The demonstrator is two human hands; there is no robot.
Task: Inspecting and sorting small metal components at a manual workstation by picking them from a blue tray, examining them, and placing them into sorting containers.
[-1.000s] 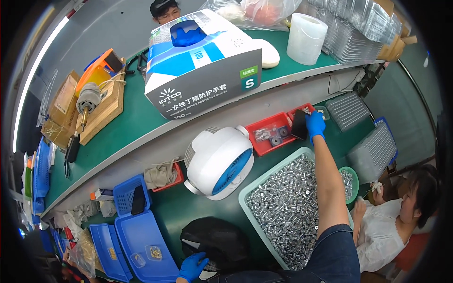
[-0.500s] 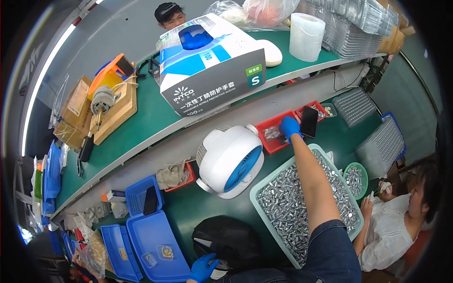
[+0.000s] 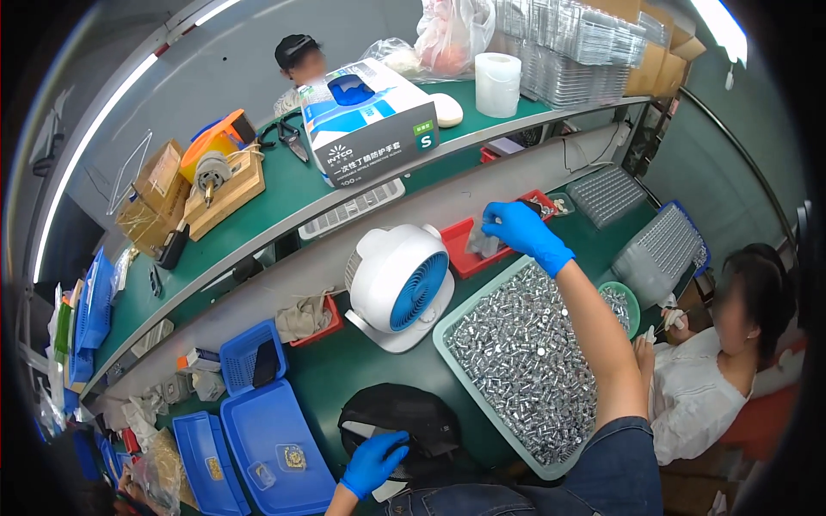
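My right hand (image 3: 527, 230), in a blue glove, is raised over a red bin (image 3: 456, 251) at the back of the bench. Its fingertips pinch a small clear plastic bag (image 3: 483, 243); what it contains is too small to tell. Below that forearm stands a pale green tray (image 3: 456, 354) heaped with small silvery metal parts (image 3: 516, 361). My left hand (image 3: 375, 464), gloved too, lies at the near edge of a black fabric bag (image 3: 404, 421), fingers stretched and apart, holding nothing visible.
A white fan (image 3: 397, 284) stands left of the tray. Blue trays (image 3: 275, 430) with small brass-coloured parts lie at the left. On the upper shelf sits a glove box (image 3: 370, 129). A co-worker (image 3: 701, 378) sits at right beside a green bowl (image 3: 632, 301).
My right hand has come up out of the red bin with the small clear bag. The phone that lay by it no longer shows. My left hand has risen slightly, and the view has shifted.
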